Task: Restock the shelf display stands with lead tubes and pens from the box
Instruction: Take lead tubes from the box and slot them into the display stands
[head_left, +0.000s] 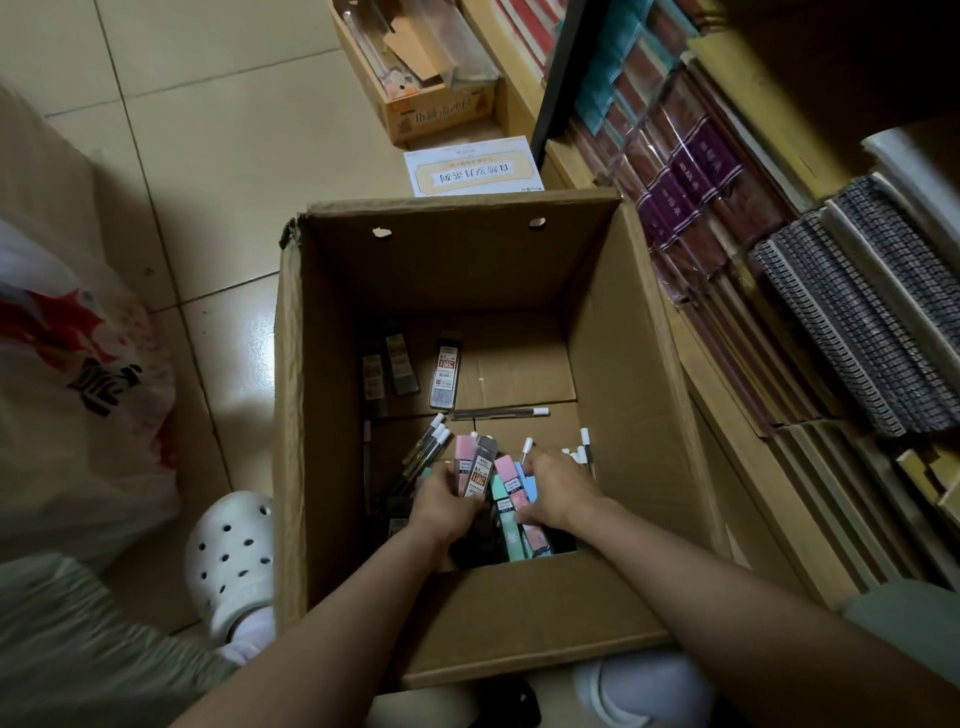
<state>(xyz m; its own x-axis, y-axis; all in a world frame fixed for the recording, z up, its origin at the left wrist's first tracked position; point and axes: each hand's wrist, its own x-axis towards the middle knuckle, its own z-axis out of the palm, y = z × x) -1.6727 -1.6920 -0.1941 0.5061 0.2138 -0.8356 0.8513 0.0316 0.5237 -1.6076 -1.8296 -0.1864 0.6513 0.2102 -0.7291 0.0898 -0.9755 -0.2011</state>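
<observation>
Both hands' fingertips vanish among the pastel lead tubes (511, 501) inside the brown cardboard box (628, 395); tube labels too small to read. Left of the box, the white plastic bag (78, 395) is edge-cropped, blurred.

dim, warm indoor light
glare on the floor tiles (228, 322); box (322, 415) interior shadowed; edges bend and blur.
</observation>
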